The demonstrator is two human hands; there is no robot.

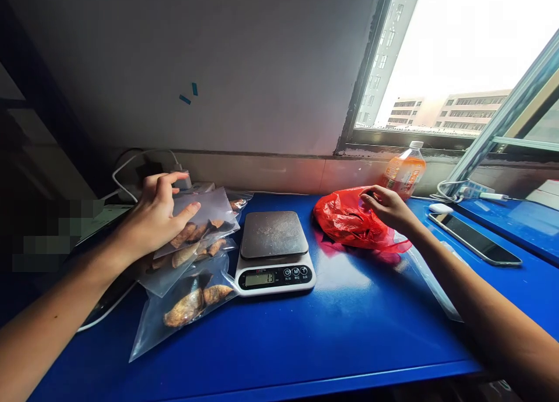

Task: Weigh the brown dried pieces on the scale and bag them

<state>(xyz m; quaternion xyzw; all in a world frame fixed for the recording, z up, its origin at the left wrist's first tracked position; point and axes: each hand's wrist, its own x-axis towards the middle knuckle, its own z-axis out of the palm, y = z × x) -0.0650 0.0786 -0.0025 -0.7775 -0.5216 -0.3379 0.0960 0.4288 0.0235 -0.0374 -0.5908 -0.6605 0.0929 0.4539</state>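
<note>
My left hand (159, 212) hovers over a stack of clear zip bags, its fingers spread and holding nothing. Brown, root-like dried pieces (186, 306) show through the front clear bag (151, 326); more bags overlap behind it. My right hand (386, 204) is at the back right of a crumpled red plastic bag (345, 218), its fingers curled in a pinch on the film. What lies inside the red bag is hidden. Between my hands stands a kitchen scale (275, 274); crumbs dust its metal plate (274, 233) and its display is lit.
An orange drink bottle (406, 169) stands by the window behind my right hand. A phone (476, 239) and a white earphone case (441, 208) lie at right. Flat clear bags (437, 279) rest under my right forearm. A charger with a white cable (183, 177) is at back left.
</note>
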